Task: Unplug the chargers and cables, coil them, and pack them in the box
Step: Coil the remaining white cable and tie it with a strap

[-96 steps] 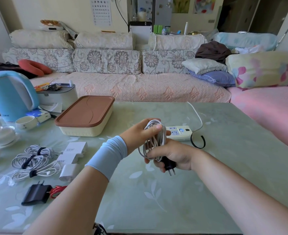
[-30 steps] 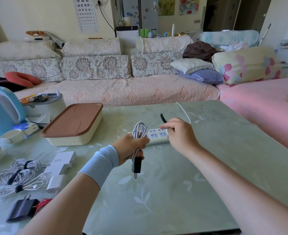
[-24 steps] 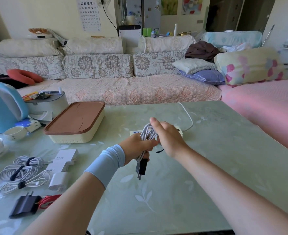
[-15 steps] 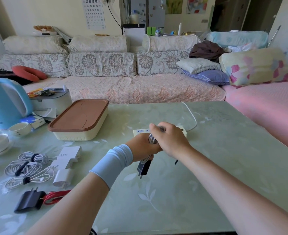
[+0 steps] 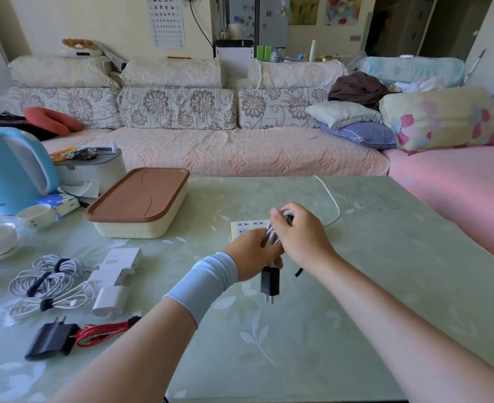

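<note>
Left hand [image 5: 251, 251] grips the white coil [image 5: 271, 236] round its middle, black plug [image 5: 270, 282] dangling just above the counter [image 5: 356, 286]. Right hand [image 5: 301, 237] is curled over the coil's top, I'd guess cinching the strap [image 5: 298, 271], whose end pokes out below. So it's unplugged and coiled, with tying underway. Tied cables [image 5: 48, 274] and chargers [image 5: 121, 263] wait at left. The box [image 5: 138, 205] is still lidded, so nothing's packed. Seconds ago that strap lay by the power strip [image 5: 245, 226].
</note>
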Demonstrator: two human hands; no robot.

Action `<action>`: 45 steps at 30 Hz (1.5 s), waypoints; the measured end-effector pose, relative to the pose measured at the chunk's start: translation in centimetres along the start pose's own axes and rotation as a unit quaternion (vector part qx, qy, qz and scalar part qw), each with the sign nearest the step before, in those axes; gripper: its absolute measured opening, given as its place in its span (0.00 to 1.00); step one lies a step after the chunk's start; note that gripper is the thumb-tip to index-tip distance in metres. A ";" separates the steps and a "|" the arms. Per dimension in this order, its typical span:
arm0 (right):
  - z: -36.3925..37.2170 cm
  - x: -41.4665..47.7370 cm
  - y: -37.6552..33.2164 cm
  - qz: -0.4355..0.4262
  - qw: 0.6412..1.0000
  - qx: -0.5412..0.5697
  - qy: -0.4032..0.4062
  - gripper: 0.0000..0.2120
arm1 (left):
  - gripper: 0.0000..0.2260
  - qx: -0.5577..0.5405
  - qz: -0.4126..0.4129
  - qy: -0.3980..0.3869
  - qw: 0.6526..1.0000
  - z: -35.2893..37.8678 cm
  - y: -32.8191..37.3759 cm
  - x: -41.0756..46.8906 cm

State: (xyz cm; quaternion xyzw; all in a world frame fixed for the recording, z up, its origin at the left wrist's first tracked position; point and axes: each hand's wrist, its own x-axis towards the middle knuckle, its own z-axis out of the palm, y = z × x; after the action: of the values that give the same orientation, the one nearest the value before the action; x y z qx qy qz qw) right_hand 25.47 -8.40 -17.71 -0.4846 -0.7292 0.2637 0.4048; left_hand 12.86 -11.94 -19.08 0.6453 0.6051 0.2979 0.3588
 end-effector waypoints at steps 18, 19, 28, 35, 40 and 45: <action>-1.0 -0.5 -1.6 -0.001 0.946 0.322 -0.017 0.06 | 0.09 -0.173 -0.100 0.072 0.977 -1.2 1.0 -0.4; -0.8 -0.6 -1.5 0.004 0.955 0.296 -0.023 0.06 | 0.09 -0.154 -0.088 0.069 0.982 -1.1 1.1 -0.4; -0.8 -0.6 -1.6 0.031 0.970 0.238 0.025 0.12 | 0.04 -0.100 0.027 0.068 0.992 -1.7 1.5 -1.2; -1.2 -0.3 -1.4 0.054 0.970 0.236 -0.006 0.11 | 0.19 -0.203 -0.061 0.171 0.962 -0.4 2.3 -0.6; -1.4 -0.5 -1.0 0.049 0.968 0.242 -0.036 0.06 | 0.19 -0.197 -0.062 0.238 0.949 -1.2 2.2 -0.1; -2.2 -0.8 -0.4 0.072 0.953 0.260 -0.134 0.01 | 0.19 -0.391 -0.086 0.173 0.900 -2.4 2.3 -0.8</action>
State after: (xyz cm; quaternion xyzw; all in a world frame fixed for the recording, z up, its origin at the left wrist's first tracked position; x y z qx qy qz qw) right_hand 27.35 -9.29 -16.49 -0.3737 -0.6463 0.5353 0.3950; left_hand 12.11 -12.54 -15.80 0.3368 0.5452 0.5854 0.4966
